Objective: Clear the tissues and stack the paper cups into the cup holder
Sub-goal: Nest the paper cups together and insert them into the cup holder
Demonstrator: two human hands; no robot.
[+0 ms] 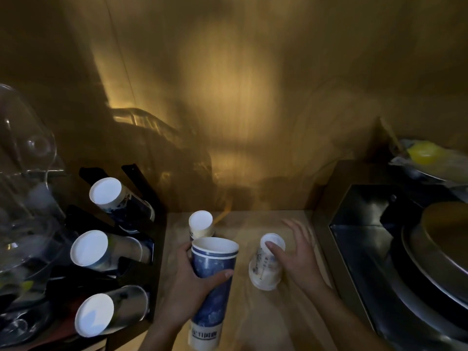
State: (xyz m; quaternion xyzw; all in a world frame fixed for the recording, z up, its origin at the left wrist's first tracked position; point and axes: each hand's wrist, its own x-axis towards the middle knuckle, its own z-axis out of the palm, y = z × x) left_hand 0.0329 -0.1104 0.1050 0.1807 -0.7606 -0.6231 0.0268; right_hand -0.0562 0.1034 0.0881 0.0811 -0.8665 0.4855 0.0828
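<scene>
Cups nested into a blue-printed stack point(211, 287) sit in the left hand point(188, 287), fingers and thumb wrapped round its middle, open mouth tilted up and away from the wearer, long axis running near to far. Just to its right, the right hand point(296, 254) is spread open, a fingertip point(269, 245) touching the base of a white paper cup point(266, 264) that stands mouth-down and leaning on the wooden counter point(291, 312); no grasp is closed on it. That cup lies nearer the right hand, so I judge it must be gripped, turned and slid into the stack's mouth. Beyond, another upturned cup point(200, 224) waits near the wall. Further left, the black cup holder point(141, 188) already carries three rows of cups.
</scene>
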